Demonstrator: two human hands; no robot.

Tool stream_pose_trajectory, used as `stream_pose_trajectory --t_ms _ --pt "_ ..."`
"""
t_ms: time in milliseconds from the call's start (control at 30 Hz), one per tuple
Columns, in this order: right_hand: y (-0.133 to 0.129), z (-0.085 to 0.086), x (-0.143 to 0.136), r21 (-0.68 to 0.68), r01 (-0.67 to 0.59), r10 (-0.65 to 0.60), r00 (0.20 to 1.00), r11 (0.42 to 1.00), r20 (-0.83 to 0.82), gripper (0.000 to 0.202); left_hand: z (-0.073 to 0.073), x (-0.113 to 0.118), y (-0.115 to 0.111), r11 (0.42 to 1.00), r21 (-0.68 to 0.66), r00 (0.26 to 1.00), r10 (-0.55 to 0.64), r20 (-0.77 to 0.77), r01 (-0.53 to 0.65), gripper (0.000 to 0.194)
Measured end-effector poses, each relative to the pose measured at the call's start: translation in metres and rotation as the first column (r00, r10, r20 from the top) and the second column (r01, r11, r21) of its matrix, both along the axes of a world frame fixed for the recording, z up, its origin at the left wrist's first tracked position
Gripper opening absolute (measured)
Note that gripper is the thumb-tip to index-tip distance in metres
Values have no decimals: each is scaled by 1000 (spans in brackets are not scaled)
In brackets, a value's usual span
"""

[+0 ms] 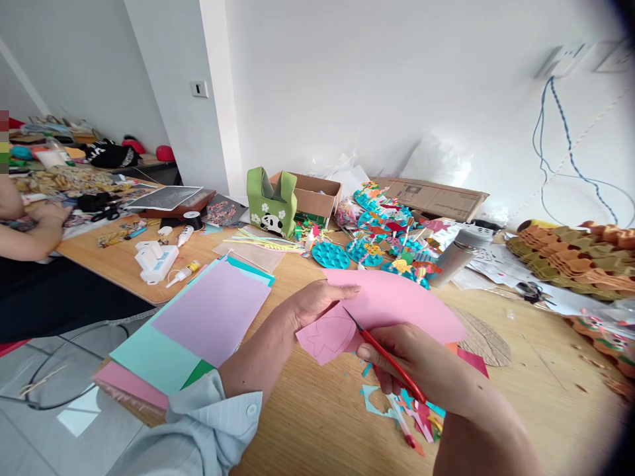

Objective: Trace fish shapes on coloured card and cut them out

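The left hand (317,303) pinches the pink paper (397,299) with the thumb on top, most of the other fingers out of sight behind it, and the right hand (401,354) is curled around the red-handled scissors (389,362). That puts the sheet between the two hands, with a drawn fish outline (327,336) facing up just below the left fingers. I can't tell from here whether the blades have reached the line. I'd steady the scissors and let the left hand turn the paper, taking short snips just outside the line, slower at the tail's notch; that thumb could well sit further back, because the blade tip points close by it. As for room, the sheet's broad end spreads beyond the right hand, and past its far edge blue crafts (331,255) and a metal flask (456,258) stand near enough to snag a wide swing. Paper scraps (380,400) lie under the right hand. Left of the left forearm, stacked coloured sheets (213,311) reach the table's edge, so I'd turn the work over the plain wood (292,403) between forearm and scraps.
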State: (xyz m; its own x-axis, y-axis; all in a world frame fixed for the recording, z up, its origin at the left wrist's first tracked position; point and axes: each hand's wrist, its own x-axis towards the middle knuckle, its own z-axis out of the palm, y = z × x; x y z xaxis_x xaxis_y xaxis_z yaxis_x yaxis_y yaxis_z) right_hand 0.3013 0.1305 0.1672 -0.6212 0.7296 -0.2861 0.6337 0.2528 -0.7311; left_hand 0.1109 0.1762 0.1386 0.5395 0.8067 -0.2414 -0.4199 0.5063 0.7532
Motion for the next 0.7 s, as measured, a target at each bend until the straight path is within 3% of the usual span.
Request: stream_pose_trajectory --t_ms 600,700 --pt "0 5 -2 -79 75 -75 997 994 3 56 -3 1 -1 999 49 978 4 -211 7 36" --pt "-1 9 -3 -105 105 -104 994 989 18 55 -3 0 0 998 58 983 8 -182 2 36"
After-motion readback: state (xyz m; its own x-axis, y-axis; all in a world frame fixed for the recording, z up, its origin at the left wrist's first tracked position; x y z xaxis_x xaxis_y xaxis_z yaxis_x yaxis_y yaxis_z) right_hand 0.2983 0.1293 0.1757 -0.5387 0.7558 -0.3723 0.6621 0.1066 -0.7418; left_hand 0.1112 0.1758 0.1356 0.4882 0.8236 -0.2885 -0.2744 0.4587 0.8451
